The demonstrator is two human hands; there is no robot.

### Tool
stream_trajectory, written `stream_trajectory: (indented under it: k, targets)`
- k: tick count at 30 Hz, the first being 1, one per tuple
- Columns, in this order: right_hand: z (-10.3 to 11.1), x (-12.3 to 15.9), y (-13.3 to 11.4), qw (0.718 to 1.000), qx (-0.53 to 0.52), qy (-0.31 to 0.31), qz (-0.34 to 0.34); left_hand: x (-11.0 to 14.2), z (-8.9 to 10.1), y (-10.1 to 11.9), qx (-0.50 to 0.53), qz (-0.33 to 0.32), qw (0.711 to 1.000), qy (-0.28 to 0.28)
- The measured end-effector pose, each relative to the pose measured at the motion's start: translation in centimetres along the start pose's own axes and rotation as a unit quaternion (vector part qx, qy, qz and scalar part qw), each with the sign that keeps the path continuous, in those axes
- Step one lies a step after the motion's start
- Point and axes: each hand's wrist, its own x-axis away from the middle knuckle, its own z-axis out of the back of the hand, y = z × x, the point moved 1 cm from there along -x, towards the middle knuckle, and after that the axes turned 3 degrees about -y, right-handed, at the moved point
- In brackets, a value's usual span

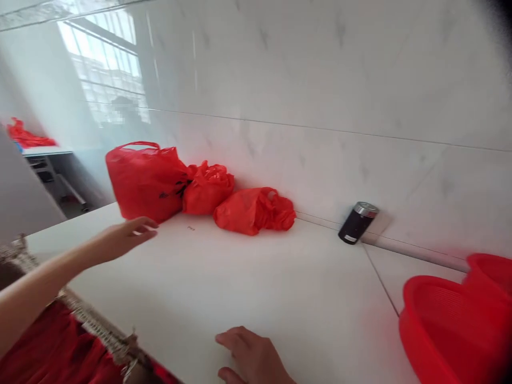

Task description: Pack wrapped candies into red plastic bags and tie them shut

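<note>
While my left arm stretches in from the eight o'clock edge of my view, my left hand (137,231) hangs palm down, fingers loosely bent and aimed toward three o'clock. It is released, just before the lower edge of the big red bag (140,178); I cannot tell whether they touch. That bag stands on the white table (320,298) against the wall (320,96), at ten o'clock from the middle of my view; it is wider than tall, its long axis running roughly from nine to three, with its handle loop pointing up at twelve and black print low on its right side.

Pressed beside it, the middle red bag (208,191) has its crumpled top pointing toward twelve. Next to that, the end red bag (250,210) lies with its long axis from nine to three, its bunched end toward three.

My right hand (256,352) comes in from six o'clock, knuckles up, fingers half curled toward ten, the thumb apart beneath them; it too is released.

The black cup (356,225) is at two o'clock, tilted, its silver top toward one and its base toward seven. Red baskets (414,330) sit at four o'clock.
</note>
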Motion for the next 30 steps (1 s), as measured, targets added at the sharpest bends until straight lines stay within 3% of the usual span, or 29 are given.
stream_trajectory:
  k: [4, 6, 9, 11, 15, 18, 21, 25, 28, 30]
  targets:
    - [3.2, 3.3, 3.5, 0.99, 0.013, 0.086, -0.112, -6.7, -6.9, 11.5, 0.048, -0.139, 0.988, -0.039]
    - [4.6, 4.0, 4.8, 0.981, 0.018, 0.128, -0.142, -9.5, -9.4, 16.0, 0.059, -0.15, 0.986, -0.028]
    - [6.9, 4.4, 6.3, 0.964, 0.018, 0.198, -0.178, -12.2, -11.7, 20.1, 0.056, -0.12, 0.991, -0.006]
    - [8.9, 4.3, 7.3, 0.952, 0.018, 0.238, -0.192, -12.6, -12.8, 21.4, 0.045, -0.115, 0.992, -0.001]
    - [13.6, 2.2, 9.8, 0.925, 0.078, 0.322, -0.187, -11.4, -14.2, 22.4, 0.021, -0.167, 0.985, -0.033]
    - [17.2, -1.0, 12.1, 0.892, 0.163, 0.375, -0.195, -10.1, -13.8, 22.7, 0.015, -0.185, 0.98, -0.067]
    - [19.5, -4.3, 14.5, 0.871, 0.198, 0.372, -0.254, -9.2, -12.6, 22.9, 0.02, -0.199, 0.977, -0.069]
    - [19.3, -6.4, 17.5, 0.878, 0.163, 0.296, -0.338, -8.3, -13.3, 23.7, 0.023, -0.211, 0.975, -0.058]
    - [18.0, -5.8, 19.3, 0.9, 0.157, 0.229, -0.336, -8.4, -15.9, 24.7, -0.021, -0.25, 0.964, -0.093]
    - [17.9, -4.8, 20.0, 0.897, 0.185, 0.233, -0.327, -9.1, -17.0, 25.3, -0.043, -0.257, 0.964, -0.057]
